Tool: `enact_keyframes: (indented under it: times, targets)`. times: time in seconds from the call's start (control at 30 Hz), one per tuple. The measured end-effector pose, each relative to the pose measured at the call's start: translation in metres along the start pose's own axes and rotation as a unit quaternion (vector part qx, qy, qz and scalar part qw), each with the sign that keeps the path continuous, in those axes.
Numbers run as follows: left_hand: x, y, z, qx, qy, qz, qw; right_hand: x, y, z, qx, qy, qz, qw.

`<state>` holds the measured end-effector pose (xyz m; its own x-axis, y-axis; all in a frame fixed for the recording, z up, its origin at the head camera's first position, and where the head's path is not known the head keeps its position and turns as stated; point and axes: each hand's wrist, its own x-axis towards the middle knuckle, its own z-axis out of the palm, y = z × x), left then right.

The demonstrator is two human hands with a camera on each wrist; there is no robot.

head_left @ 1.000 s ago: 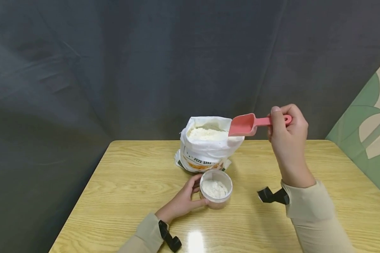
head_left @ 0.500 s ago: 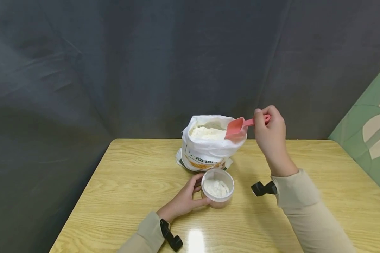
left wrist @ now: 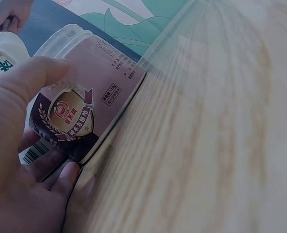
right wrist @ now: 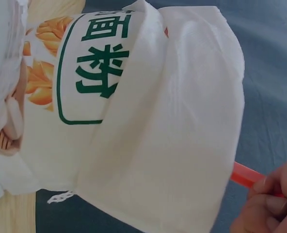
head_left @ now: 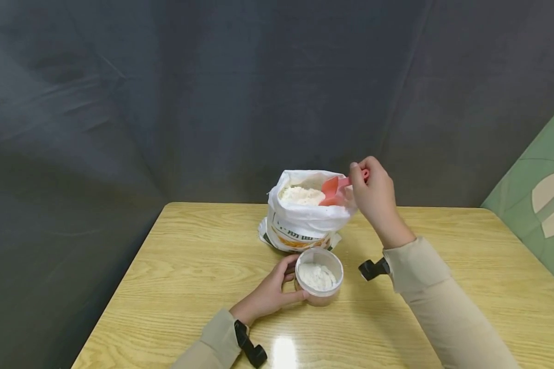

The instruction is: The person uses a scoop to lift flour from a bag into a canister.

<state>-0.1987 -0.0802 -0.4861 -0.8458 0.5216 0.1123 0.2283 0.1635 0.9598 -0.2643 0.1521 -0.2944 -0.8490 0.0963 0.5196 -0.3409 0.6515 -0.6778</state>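
My right hand (head_left: 375, 192) pinches the handle of a pink-red scoop (head_left: 331, 190), whose blade dips into the mouth of a white flour bag (head_left: 300, 220). Pale flour (head_left: 300, 195) fills the bag close to its rolled rim. In the right wrist view the bag's side hides the blade, and only part of the handle shows by the fingers (right wrist: 269, 204). My left hand (head_left: 273, 291) curls round a clear plastic jar (left wrist: 97, 92) with a pinkish label, standing on the table just in front of the bag. White flour (head_left: 317, 276) lies inside the jar.
The wood-grain table (head_left: 203, 256) carries the bag near its back edge. Behind it hangs a dark curtain (head_left: 212, 102). A panel with green leaf shapes (head_left: 542, 184) stands along the right side. Each wrist wears a black camera mount (head_left: 249, 344).
My right hand has moved left with the scoop, lowering its blade from over the bag's right rim into the opening. My left hand stays on the jar.
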Motion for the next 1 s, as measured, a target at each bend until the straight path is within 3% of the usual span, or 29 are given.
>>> enact_keyframes:
  times: [0.27,0.53,0.7,0.87,1.0]
  targets:
    - [0.0,0.0,0.002,-0.004,-0.005,-0.004,1.0,0.01,-0.003,0.007,0.0,-0.08,0.016,0.997]
    - [0.0,0.002,0.002,-0.004,0.001,-0.004,1.0,0.019,-0.004,0.018,0.025,-0.116,0.028,0.993]
    - [-0.001,0.001,0.002,-0.006,-0.001,-0.006,1.0,0.018,-0.007,0.019,0.073,-0.138,0.055,0.986]
    - [0.0,0.0,0.002,-0.008,-0.004,-0.009,0.9999,0.017,-0.013,0.021,0.147,-0.158,0.09,0.972]
    - [-0.001,-0.001,0.001,-0.007,-0.003,-0.003,1.0,0.017,-0.019,0.026,0.161,-0.175,0.107,0.965]
